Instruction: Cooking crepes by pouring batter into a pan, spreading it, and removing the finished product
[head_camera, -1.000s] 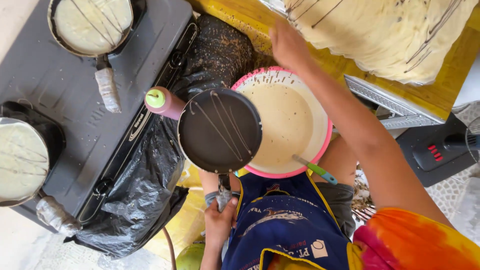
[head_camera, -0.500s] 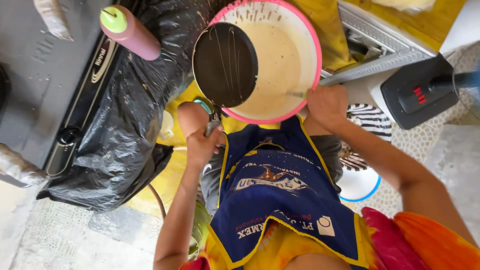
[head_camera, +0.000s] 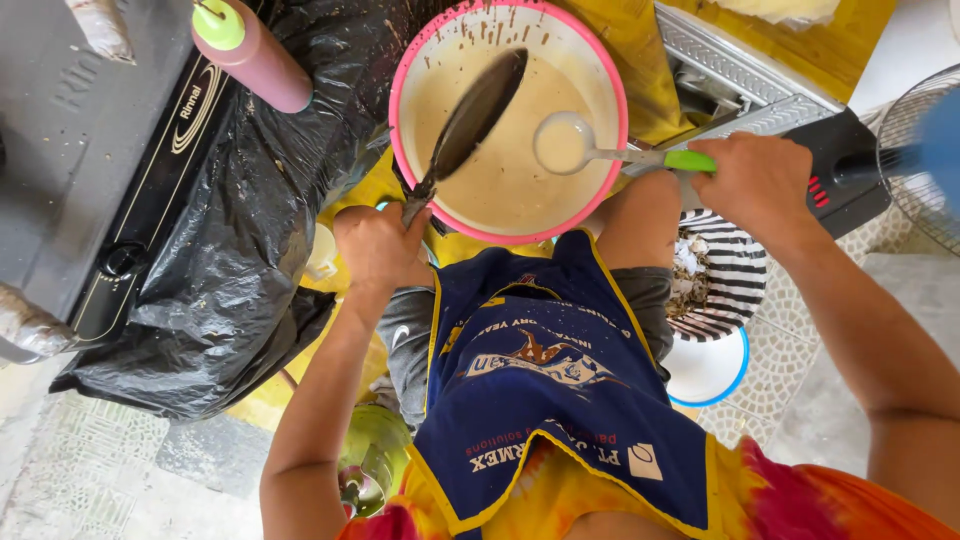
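Batter fills the pink bowl on your lap. Your left hand grips the pan, tilted edge-on above it; your right hand grips the ladle, its cup full. Pan looks uncoated, I judge.

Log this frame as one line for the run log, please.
left hand: grips pan handle, pan tilted over bowl | right hand: holds ladle above batter | bottle beside bowl

Gripped in the left hand — a matt dark metal pan; in the right hand — a glossy plastic-handled ladle; just beyond, a smooth pink plastic bowl.
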